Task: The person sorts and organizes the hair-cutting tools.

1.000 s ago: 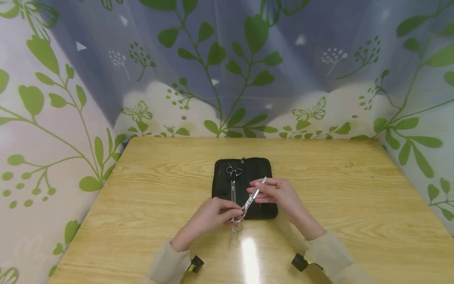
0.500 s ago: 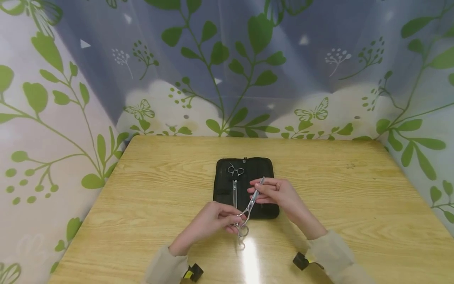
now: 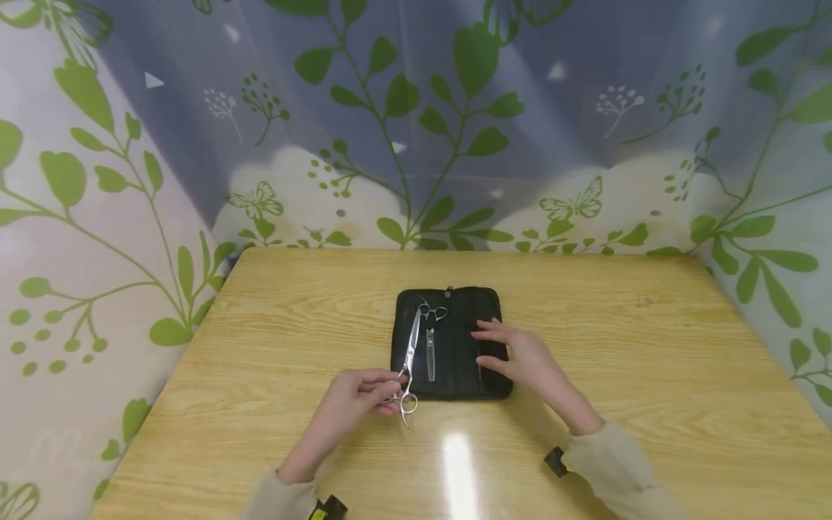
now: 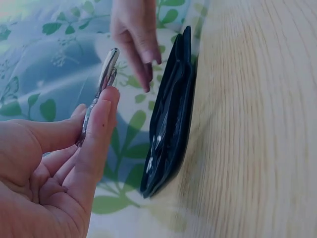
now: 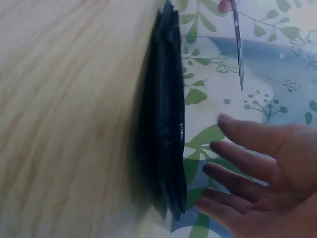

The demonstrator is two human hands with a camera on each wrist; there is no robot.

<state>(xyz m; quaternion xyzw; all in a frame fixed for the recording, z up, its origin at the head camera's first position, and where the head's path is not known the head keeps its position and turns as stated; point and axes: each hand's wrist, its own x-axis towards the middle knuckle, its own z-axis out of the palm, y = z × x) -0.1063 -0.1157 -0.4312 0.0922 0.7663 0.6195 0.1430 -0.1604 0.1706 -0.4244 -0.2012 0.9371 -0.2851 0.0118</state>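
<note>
A pair of silver scissors (image 3: pixel 411 354) is pinched near its finger rings by my left hand (image 3: pixel 364 397), blades pointing away from me over the left part of a black zip case (image 3: pixel 458 361). The case lies spread flat on the table. In its left half sits a second pair of scissors (image 3: pixel 430 354), rings at the far end. My right hand (image 3: pixel 529 357) hovers at the case's right side, fingers spread and holding nothing. The right wrist view shows the scissor blade (image 5: pixel 238 49) apart from that hand's fingertips (image 5: pixel 225 119).
The wood-grain table (image 3: pixel 292 310) runs back to a curtain (image 3: pixel 364 144) printed with green leaves, which also hangs along both sides. A black strap device sits on each wrist, the left one (image 3: pixel 331 508) near the table's front.
My right hand has let go of the scissor blades and opened. My left hand has moved left with the scissors, whose blades now point more straight away from me.
</note>
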